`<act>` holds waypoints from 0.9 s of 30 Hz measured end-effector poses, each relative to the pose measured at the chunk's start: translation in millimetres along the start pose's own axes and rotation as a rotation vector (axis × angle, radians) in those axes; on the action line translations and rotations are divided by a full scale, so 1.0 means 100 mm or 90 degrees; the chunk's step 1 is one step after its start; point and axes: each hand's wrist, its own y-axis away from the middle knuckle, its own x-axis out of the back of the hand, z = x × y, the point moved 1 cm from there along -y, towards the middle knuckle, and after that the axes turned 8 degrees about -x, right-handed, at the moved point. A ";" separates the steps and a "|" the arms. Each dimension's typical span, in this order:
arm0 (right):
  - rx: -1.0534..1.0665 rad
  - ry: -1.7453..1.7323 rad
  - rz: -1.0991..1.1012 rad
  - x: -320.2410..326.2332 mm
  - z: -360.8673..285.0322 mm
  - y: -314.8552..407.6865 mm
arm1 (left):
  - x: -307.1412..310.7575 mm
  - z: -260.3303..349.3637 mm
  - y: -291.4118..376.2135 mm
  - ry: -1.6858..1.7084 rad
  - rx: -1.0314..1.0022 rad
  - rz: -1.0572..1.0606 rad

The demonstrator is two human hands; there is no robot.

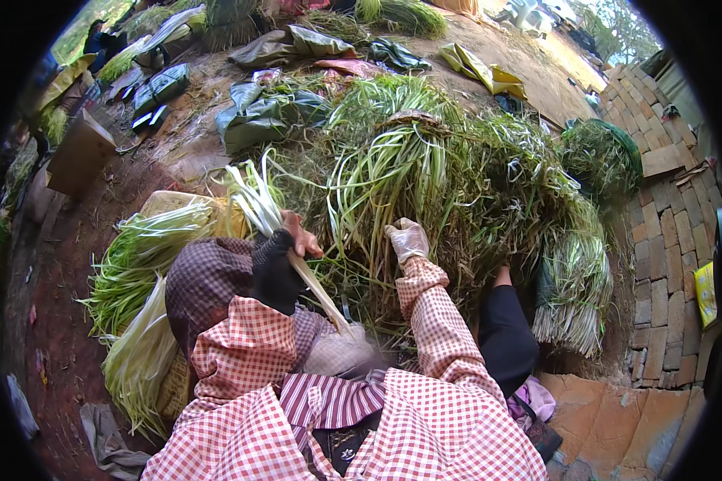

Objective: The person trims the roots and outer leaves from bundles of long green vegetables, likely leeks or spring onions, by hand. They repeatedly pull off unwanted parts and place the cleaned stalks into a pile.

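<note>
A bunch of pale-stemmed green stalks [316,288] is held in my left hand [283,255], which wears a black fingerless glove with the bare fingers showing. The bunch slants, its pale ends low near my lap and its loose tops at the upper left. My right hand [408,237], in a thin translucent glove, is curled at the near side of a large heap of green stalks [487,162]. Whether it grips any stalk cannot be made out. Long leafy stalks [391,162] drape over the heap just beyond this hand.
Pale green bundles [150,258] lie on a wrapped block at my left. A tied bundle [574,294] stands right of my leg. Farther off are a dark green sheet [246,120], a cardboard box [81,153] and a person [99,45]. Brick paving [668,270] and flattened cardboard [614,415] lie right.
</note>
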 end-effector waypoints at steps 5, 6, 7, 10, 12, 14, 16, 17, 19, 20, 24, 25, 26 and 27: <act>0.075 -0.449 -0.295 0.73 -0.10 0.38 | 0.03 -0.02 0.05 0.013 0.100 0.025; 0.003 -0.517 -0.341 0.93 -0.07 0.55 | 0.03 -0.02 0.05 0.037 0.114 -0.004; 0.004 -0.606 -0.402 1.11 -0.05 0.73 | 0.02 -0.03 0.06 0.051 0.129 -0.025; 0.203 -0.625 -0.391 1.43 -0.02 1.34 | -0.05 -0.10 0.10 0.010 0.135 -0.036; 0.215 -0.547 -0.428 1.32 -0.13 1.61 | -0.12 -0.19 0.14 -0.029 0.175 -0.019; 0.110 -0.490 -0.514 1.18 -0.19 1.86 | -0.20 -0.30 0.21 -0.057 0.213 -0.021; 0.058 -0.465 -0.576 1.04 -0.22 2.02 | -0.24 -0.36 0.28 -0.098 0.284 -0.034; 0.183 -0.421 -0.571 0.98 -0.23 2.06 | -0.26 -0.38 0.32 -0.122 0.327 -0.053; 0.267 -0.312 -0.545 0.90 -0.21 2.06 | -0.28 -0.39 0.34 -0.191 0.317 -0.074; 0.124 -0.356 -0.577 0.85 -0.18 2.04 | -0.28 -0.38 0.33 -0.193 0.313 -0.078; 0.052 -0.417 -0.564 0.74 -0.18 1.92 | -0.29 -0.37 0.31 -0.203 0.283 -0.071; 0.087 -0.440 -0.517 0.71 -0.23 1.90 | -0.30 -0.37 0.30 -0.208 0.278 -0.080; 0.052 -0.556 -0.551 0.68 -0.27 1.88 | -0.31 -0.37 0.30 -0.203 0.282 -0.090; 0.014 -0.590 -0.494 0.66 -0.30 1.88 | -0.31 -0.37 0.29 -0.209 0.269 -0.087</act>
